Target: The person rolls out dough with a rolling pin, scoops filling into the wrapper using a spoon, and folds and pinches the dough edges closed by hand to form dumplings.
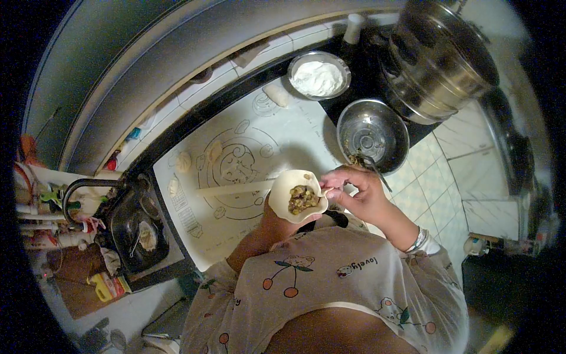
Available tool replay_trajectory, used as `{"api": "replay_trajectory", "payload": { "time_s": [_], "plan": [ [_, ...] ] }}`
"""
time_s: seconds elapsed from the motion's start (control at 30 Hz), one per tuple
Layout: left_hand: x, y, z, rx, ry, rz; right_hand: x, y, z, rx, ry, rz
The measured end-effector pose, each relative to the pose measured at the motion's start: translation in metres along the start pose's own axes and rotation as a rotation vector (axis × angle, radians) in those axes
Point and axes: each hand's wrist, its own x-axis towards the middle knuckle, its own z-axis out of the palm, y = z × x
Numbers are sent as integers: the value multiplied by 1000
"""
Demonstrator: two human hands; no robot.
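A round dough wrapper [280, 197] with a heap of chopped filling [302, 200] in its middle is held up before my chest. My left hand [282, 226] cups it from below, its fingers mostly hidden under the dough. On the right side of the wrapper, my right hand [361, 193] pinches the edge between thumb and fingers, where a small fold shows. Beneath lies a printed white dough mat [230, 236], with a long pale rolling pin [236, 189] across it. A dough roll [276, 95] and a few small dough pieces [184, 161] rest on the mat.
A steel bowl [386, 121] with some filling and a utensil stands to the right. Behind it are a bowl of white flour [318, 76] and a large metal steamer pot [439, 71]. A dark sink [138, 230] with a tap [88, 183] is at left.
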Motion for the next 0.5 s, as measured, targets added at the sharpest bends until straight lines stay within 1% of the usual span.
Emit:
{"api": "replay_trajectory", "payload": {
  "time_s": [0.07,0.17,0.27,0.37,0.43,0.5],
  "plan": [
    [0,2,-4,-36,-40,-44,3,-3,-3,44,-42,-22],
    [2,8,-9,-39,-120,-113,7,-11,-13,-45,-188,-23],
    [4,9,-13,12,-165,-132,8,-7,-15,-62,-233,-116],
    [7,12,-17,38,-204,-139,7,-2,-16,-24,-284,-146],
    [11,31,-20,20,-228,-179,7,-2,-15,-12,-301,-123],
    [14,32,-21,10,-263,-164,6,-2,-15,-16,-312,-118]
  ]
}}
